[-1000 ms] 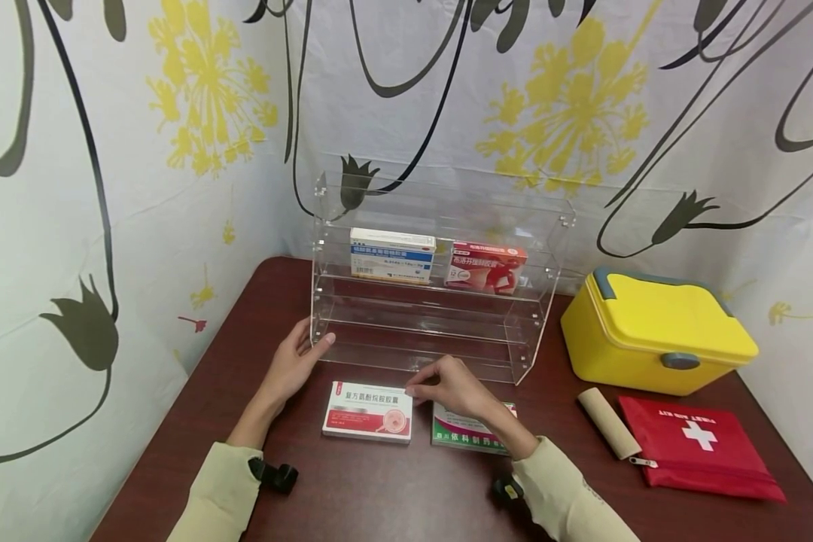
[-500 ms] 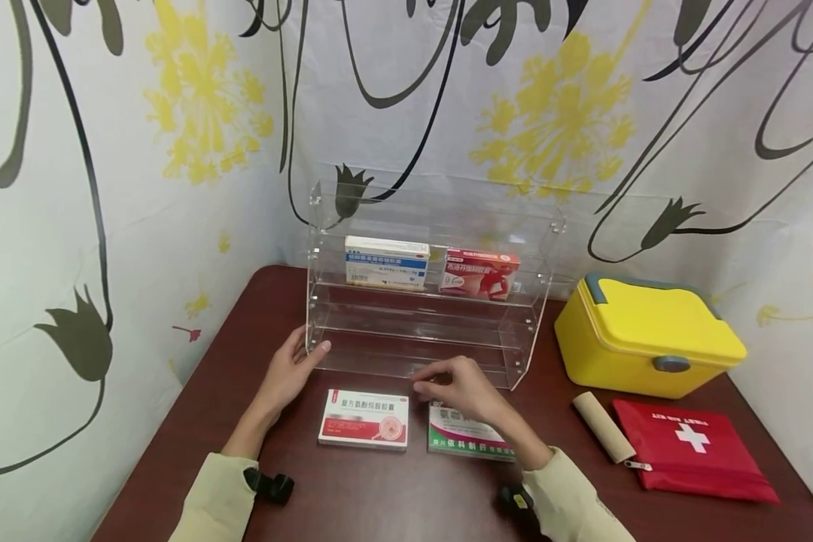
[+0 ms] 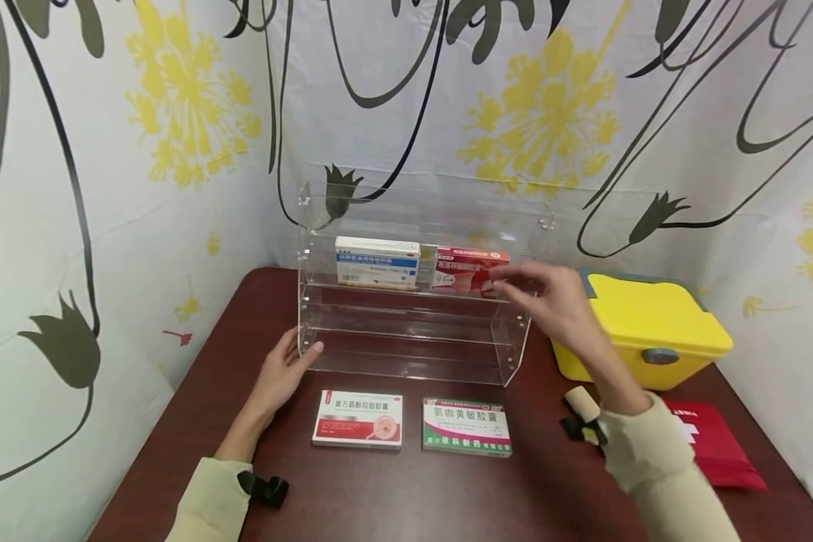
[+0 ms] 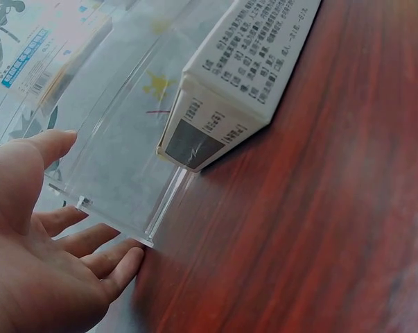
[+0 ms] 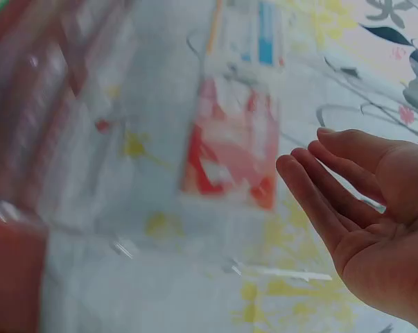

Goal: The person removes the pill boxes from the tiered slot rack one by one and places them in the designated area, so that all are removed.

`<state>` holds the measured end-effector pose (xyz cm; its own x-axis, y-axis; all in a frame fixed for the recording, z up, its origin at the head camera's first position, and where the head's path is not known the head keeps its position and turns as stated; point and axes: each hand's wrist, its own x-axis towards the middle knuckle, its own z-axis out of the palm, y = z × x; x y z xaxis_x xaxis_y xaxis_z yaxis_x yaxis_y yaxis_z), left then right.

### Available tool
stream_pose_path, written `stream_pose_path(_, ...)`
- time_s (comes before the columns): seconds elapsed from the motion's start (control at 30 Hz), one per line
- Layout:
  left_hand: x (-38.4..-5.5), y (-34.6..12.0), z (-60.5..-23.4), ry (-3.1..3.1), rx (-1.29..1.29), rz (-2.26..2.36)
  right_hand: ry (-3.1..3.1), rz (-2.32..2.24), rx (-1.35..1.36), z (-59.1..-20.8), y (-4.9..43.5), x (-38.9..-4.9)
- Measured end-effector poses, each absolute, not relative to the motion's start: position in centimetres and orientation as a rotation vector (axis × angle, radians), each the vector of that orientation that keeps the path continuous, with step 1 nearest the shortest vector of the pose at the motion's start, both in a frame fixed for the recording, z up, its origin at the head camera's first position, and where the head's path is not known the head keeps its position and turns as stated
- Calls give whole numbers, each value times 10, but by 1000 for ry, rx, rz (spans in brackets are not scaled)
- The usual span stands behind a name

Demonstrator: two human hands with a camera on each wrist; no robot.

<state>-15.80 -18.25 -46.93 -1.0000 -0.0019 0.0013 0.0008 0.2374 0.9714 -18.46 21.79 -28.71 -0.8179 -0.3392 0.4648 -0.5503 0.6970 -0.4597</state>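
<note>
A clear acrylic display rack point(image 3: 406, 366) stands at the back of the table. My left hand point(image 3: 278, 388) holds its lower left side panel, thumb in front and fingers along the outside. My right hand point(image 3: 561, 305) is raised before the rack's right end, fingers extended and holding nothing. Its fingertips overlap the red medicine box point(image 3: 455, 272) in the head view; the right wrist view shows them apart from that box point(image 5: 233, 149). Left of it on the same shelf is a blue-and-white medicine box point(image 3: 377, 265).
On the table before the rack lie a red-and-white medicine box point(image 3: 357, 418) and a green-and-white one point(image 3: 466, 427). To the right are a yellow lidded case point(image 3: 650, 324), a beige roll point(image 3: 583, 403) and a red first aid pouch point(image 3: 718, 448), partly behind the right sleeve.
My right hand has left the spot above the green-and-white box and risen rightward to the upper shelf. The left hand stays at the rack. The head view has shifted slightly.
</note>
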Motion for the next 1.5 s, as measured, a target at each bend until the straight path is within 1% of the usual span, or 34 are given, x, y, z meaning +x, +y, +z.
stream_pose_path(0.13,-156,-183,-470,-2484,22,-1919,-2616,758,658,-266,226,-201)
stream_pose_path(0.3,-156,-182,-472,-2489,35,-1921,-2663,722,666,-257,230,-215)
stream_pose_path(0.4,-156,-181,-473,-2490,31,-1937,-2700,716,657,-257,231,-219)
stream_pose_path(0.63,-156,-181,-472,-2485,34,-1939,-2777,559,745,-266,231,-226)
stream_pose_path(0.77,-157,-181,-471,-2481,29,-1938,-2775,532,749,-266,231,-226)
stream_pose_path(1.5,-159,-183,-470,-2479,35,-1931,-2852,748,770,-260,238,-242)
